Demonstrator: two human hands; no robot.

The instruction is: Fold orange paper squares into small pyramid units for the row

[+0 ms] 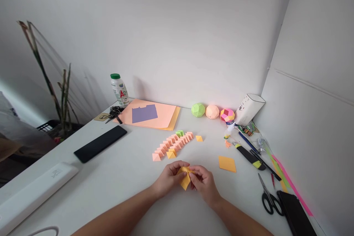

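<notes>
Both my hands meet over the white table (116,180) near its front edge. My left hand (169,179) and my right hand (204,185) pinch a small folded orange paper piece (184,179) between their fingertips. Just beyond them lies a curved row of several folded pink paper units (173,143), with a green unit (179,133) at its far end and orange units (171,153) at its near end. A flat orange paper square (227,163) lies to the right of my hands, and a tiny orange piece (199,138) sits further back.
Three paper balls, green (198,110), peach (212,111) and pink-and-yellow (227,115), stand by the wall beside a white box (249,108). Paper sheets (151,115), a bottle (119,89), keys (114,113) and a black phone (100,143) lie left. Scissors (269,198), pens (256,151) and a knife (249,156) lie right.
</notes>
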